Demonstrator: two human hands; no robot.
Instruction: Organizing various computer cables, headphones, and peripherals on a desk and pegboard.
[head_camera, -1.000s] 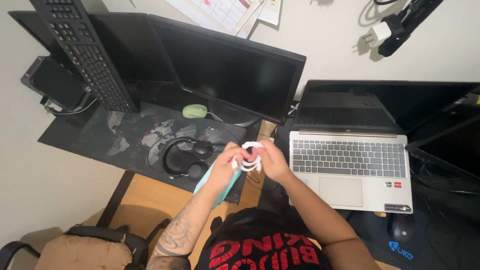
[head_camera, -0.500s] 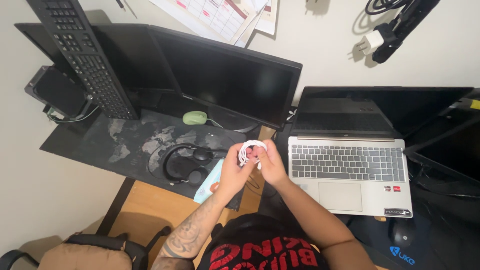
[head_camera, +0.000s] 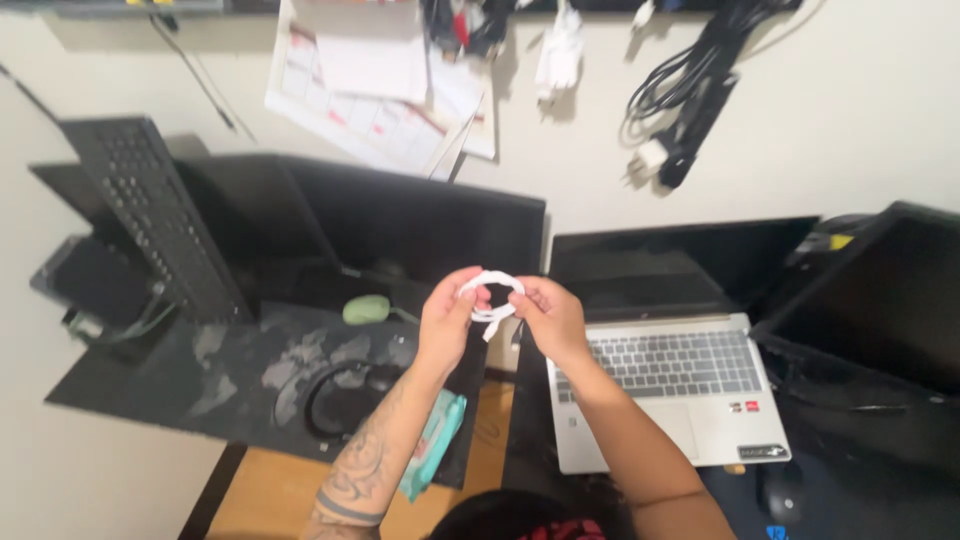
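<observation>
Both of my hands hold a coiled white cable (head_camera: 492, 293) up in front of me, above the desk. My left hand (head_camera: 446, 320) grips the left side of the coil. My right hand (head_camera: 548, 318) pinches its right side, and a short white end hangs down between the two hands. The coil forms a small ring with an opening in the middle.
A silver laptop (head_camera: 680, 390) lies open at the right, a dark monitor (head_camera: 400, 225) behind my hands. A black keyboard (head_camera: 155, 215) leans upright at the left. Black headphones (head_camera: 340, 395), a green mouse (head_camera: 366, 309) and a teal packet (head_camera: 432, 445) lie on the dark desk mat. Cables (head_camera: 680, 90) hang on the wall.
My hands have lifted the cable coil higher and slightly away from me. The view has tilted upward, showing more of the wall with papers and hanging cables.
</observation>
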